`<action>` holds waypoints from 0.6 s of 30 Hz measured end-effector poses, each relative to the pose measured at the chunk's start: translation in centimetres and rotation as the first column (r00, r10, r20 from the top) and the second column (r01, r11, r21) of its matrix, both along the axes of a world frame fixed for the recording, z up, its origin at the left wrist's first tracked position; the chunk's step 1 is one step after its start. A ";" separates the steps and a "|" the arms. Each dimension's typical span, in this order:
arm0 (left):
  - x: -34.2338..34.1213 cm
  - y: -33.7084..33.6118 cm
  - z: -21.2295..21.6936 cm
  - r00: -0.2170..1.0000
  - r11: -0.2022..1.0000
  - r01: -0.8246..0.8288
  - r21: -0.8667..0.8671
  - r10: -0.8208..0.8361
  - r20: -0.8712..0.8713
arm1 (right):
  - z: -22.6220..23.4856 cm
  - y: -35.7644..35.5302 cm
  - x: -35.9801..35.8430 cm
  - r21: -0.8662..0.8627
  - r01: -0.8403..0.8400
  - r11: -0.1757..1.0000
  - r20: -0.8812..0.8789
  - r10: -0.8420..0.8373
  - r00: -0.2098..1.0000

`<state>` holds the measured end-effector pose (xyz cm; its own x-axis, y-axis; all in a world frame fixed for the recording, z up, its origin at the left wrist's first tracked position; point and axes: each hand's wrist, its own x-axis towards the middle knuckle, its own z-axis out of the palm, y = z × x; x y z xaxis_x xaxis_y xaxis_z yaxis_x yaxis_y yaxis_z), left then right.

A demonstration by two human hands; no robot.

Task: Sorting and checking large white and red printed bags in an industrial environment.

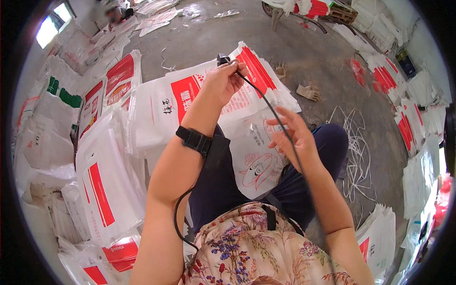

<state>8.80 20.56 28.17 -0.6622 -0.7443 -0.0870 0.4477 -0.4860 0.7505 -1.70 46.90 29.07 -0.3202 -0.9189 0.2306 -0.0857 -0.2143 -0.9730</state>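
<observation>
In the upper middle of the frame, the left hand (224, 80) is closing its grip around a thin black cable (273, 111), just below the small black plug (223, 59) at the end of it. From there the cable is running down and to the right, across the right hand (290, 135) in the centre of the frame. This hand is open, with the fingers spread; the cable is lying over the palm and the hand is not clamping it. Lower down, the cable is becoming blurred, so I cannot tell where it is ending.

The cable is looking light, soft and a little slippery, so I think it is better to pinch it close to the plug, which is the only stiff part. A black wrist strap (194, 140) is sitting on the left forearm. Printed white sacks (156, 107) are lying on the concrete floor (308, 52) behind the hands.
</observation>
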 end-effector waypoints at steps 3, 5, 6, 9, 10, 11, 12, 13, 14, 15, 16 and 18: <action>-0.7 -1.8 0.2 0.998 0.999 -0.038 -0.009 0.039 0.051 | -0.8 0.0 0.1 0.250 -0.016 0.968 -0.422 0.124 0.898; -1.1 -2.5 -0.6 0.991 0.993 0.039 -0.114 -0.024 0.131 | -0.2 0.6 1.3 0.141 -0.166 0.976 -0.685 0.218 0.695; -1.7 -2.1 -1.2 0.992 0.992 0.042 -0.121 -0.027 0.125 | 0.9 0.6 2.8 0.024 -0.249 0.968 -0.692 0.196 0.695; -4.5 0.2 -3.5 0.990 0.993 0.084 -0.079 -0.074 0.123 | 6.2 -0.3 8.5 -0.340 -0.386 0.858 -0.727 0.021 0.687; -4.6 0.3 -4.9 0.987 0.994 0.096 -0.049 -0.089 0.130 | 8.3 -1.4 10.0 -0.443 -0.391 0.807 -0.709 -0.047 0.704; -5.3 1.4 -5.6 0.972 0.992 0.119 -0.031 -0.110 0.209 | 10.5 -2.7 10.9 -0.532 -0.379 0.757 -0.686 -0.122 0.718; -5.1 1.9 -7.6 0.975 0.996 0.086 -0.035 -0.077 0.209 | 13.1 -4.5 12.5 -0.664 -0.297 0.686 -0.594 -0.242 0.768; -4.7 2.5 -10.0 0.987 0.998 0.039 -0.040 -0.032 0.155 | 16.0 -6.5 14.0 -0.776 -0.208 0.596 -0.479 -0.341 0.809; -6.1 4.1 -11.3 0.996 0.998 0.043 -0.041 -0.040 0.086 | 19.5 -8.8 13.9 -0.754 -0.130 0.644 -0.456 -0.370 0.810; -8.1 7.3 -9.3 0.993 0.995 0.092 -0.042 -0.088 0.077 | 22.9 -10.7 11.8 -0.728 -0.022 0.685 -0.429 -0.431 0.794; -7.4 10.6 -5.3 0.975 0.944 0.218 0.249 -0.200 -0.093 | 25.7 -11.8 10.2 -0.727 -0.017 0.686 -0.429 -0.434 0.792; -5.9 11.1 -4.3 0.941 0.815 0.310 0.489 -0.189 -0.281 | 30.3 -14.3 8.7 -0.747 -0.014 0.665 -0.112 -0.106 0.988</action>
